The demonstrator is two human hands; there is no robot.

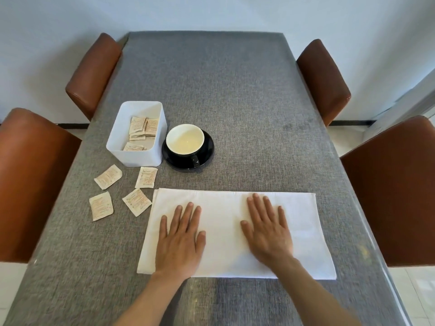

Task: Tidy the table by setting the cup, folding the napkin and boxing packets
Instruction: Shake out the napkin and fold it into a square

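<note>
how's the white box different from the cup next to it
The white box is rectangular with straight walls; the cup is round with a handle. The box is white all over, while the cup is black outside and cream inside. The box holds several packets; the cup looks empty. The box stands directly on the table, the cup on a black saucer. Both are upright and open-topped.

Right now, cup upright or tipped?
Upright: the black cup with the cream inside sits mouth-up on the black saucer, empty.

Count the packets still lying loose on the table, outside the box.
4, all left of the napkin: packets at. None seems hidden.
</note>
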